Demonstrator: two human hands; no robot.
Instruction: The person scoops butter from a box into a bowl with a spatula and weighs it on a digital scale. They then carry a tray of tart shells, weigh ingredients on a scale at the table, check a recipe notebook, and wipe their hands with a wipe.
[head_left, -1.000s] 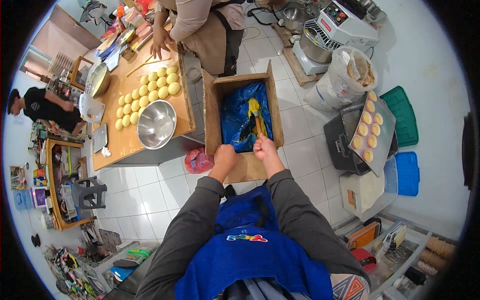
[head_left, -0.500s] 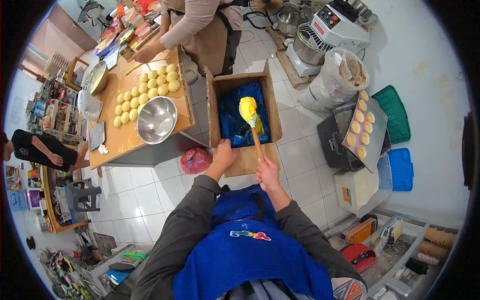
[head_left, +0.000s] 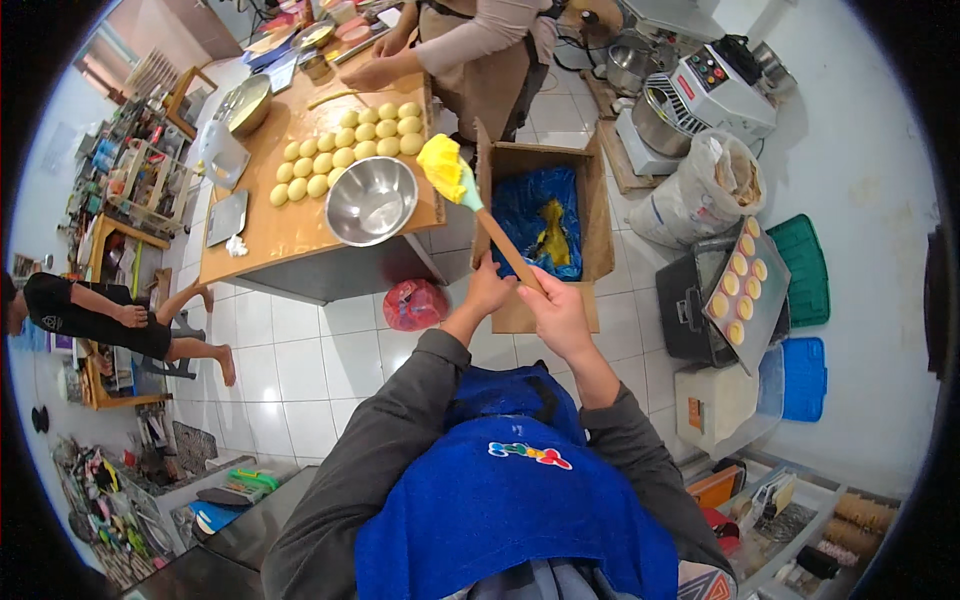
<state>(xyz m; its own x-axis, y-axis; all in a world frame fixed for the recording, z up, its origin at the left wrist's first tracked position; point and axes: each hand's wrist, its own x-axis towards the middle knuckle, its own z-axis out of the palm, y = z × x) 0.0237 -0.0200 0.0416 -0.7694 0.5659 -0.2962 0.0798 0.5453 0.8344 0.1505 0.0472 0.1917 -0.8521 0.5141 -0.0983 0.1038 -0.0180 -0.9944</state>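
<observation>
My right hand (head_left: 560, 315) is closed round the wooden handle of a spatula (head_left: 511, 250). Its pale green head carries a thick lump of yellow, butter-like spread (head_left: 441, 168) and is now left of the box, close to the table edge. My left hand (head_left: 488, 288) is closed on the near left corner of an open cardboard box (head_left: 560, 315); its fingertips are partly hidden there. Inside the box, a blue plastic liner (head_left: 520, 200) holds more of the yellow spread (head_left: 552, 236). A steel bowl (head_left: 372, 200) rests on the wooden table, below and left of the spatula head.
Dough balls (head_left: 343, 158) sit in rows on the table (head_left: 245, 262). Across it a co-worker's hand (head_left: 372, 75) is busy. Right of the box stand a white sack (head_left: 690, 190), a dough mixer (head_left: 715, 95) and a tray of filled rounds (head_left: 750, 300). A red bag (head_left: 414, 304) lies on the floor.
The loaded spatula has risen out of the box and swung left toward the table and bowl. My left hand stays at the box corner. The view has shifted left.
</observation>
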